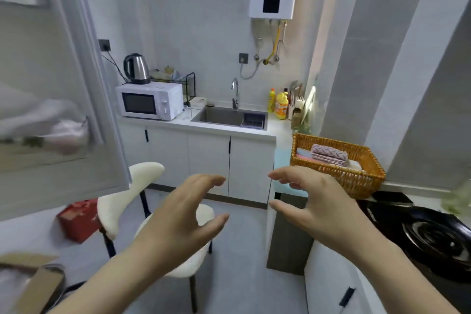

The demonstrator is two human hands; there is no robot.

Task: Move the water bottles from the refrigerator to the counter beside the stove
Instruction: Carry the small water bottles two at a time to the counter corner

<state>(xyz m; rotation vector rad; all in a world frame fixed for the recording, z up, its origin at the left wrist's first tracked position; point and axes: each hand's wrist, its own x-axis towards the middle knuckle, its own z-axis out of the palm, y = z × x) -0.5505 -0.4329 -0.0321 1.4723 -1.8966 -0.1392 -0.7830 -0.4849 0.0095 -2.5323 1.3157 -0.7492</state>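
My left hand (186, 214) and my right hand (313, 201) hang in mid-air in front of me, side by side, fingers spread and relaxed, holding nothing. The open refrigerator door (63, 99) fills the left side, blurred, with pale packages on its shelf. The black stove (433, 237) sits at the lower right, with a strip of counter (288, 187) beyond it, just behind my right hand's fingertips. No water bottle shows in this view.
A wicker basket (339, 163) with folded cloths stands on the counter beside the stove. A white chair (158, 211) is below my left hand. A microwave (150, 100), kettle (136, 69) and sink (229, 116) line the back counter. A red box (79, 219) lies on the floor.
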